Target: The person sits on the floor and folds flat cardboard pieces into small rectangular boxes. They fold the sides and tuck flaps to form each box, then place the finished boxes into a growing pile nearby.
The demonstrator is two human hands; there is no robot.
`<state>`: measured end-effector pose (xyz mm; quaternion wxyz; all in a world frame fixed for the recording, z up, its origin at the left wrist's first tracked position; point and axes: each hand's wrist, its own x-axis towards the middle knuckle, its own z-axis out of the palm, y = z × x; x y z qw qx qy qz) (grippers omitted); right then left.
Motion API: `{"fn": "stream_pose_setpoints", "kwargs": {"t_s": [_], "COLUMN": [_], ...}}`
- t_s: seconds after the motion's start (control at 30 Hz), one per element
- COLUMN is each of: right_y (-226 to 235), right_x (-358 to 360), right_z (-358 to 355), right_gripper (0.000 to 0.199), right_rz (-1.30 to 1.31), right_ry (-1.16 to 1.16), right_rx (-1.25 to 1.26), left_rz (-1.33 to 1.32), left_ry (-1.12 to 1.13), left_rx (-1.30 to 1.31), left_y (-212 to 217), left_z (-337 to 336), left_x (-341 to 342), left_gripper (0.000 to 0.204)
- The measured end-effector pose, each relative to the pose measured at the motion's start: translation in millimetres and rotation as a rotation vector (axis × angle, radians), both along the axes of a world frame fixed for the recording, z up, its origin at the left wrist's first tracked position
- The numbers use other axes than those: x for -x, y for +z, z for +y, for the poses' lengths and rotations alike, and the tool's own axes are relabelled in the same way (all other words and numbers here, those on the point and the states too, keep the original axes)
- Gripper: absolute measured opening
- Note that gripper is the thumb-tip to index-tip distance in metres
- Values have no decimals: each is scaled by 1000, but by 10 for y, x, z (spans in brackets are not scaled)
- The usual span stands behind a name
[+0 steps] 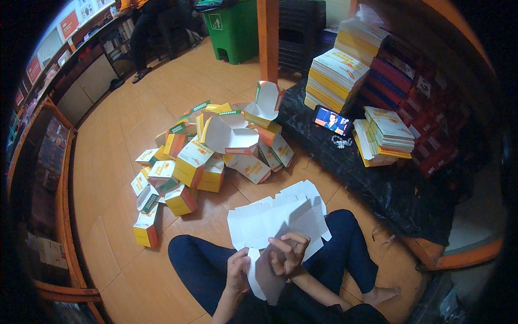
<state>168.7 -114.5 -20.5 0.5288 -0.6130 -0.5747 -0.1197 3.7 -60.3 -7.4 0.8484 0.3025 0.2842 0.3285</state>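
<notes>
On the far left, an orange-framed rack [65, 292] edges the tiled floor [108, 237]; above and right of it is a person in dark trousers [154, 35]. Next come folded card boxes [191, 159], heaped on the floor in white, yellow, orange and green, several tipped over and some gaping to show white insides. Behind the heap stands a green bin [233, 35].

Nearer, before the seated body, the left hand [237, 271] has a narrow grip — thumb and fingers pinching the white edge of a piece of card [271, 276] above the lap. Beyond it, a flat white blank [251, 222] spreads between the knees; whether the two join, I cannot tell. The right hand [290, 252] touches the card's far end, fingers bent and partly spread — I cannot tell whether they pinch it.

Farther right, on black sheeting [372, 186], lie a lit phone [333, 121], a beaded loop [341, 142] and stacks of flat card [386, 132].
</notes>
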Motion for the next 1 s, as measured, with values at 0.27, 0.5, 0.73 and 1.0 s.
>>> {"fn": "stream_pose_setpoints", "kwargs": {"t_s": [0.27, 0.5, 0.73, 1.0], "right_y": [-11, 25, 26, 234], "right_x": [-42, -3, -69, -88], "right_z": [70, 125, 185, 169], "right_gripper": [33, 32, 34, 24], "right_rz": [81, 25, 29, 46], "right_ry": [202, 358, 423, 473], "right_rx": [70, 142, 224, 255], "left_rz": [363, 437, 546, 557], "left_ry": [13, 211, 226, 202], "left_rx": [-327, -348, -455, -497], "left_y": [77, -56, -70, -156], "left_z": [-75, 9, 152, 202], "left_x": [-37, -85, -61, -18], "left_gripper": [23, 18, 18, 17]}}
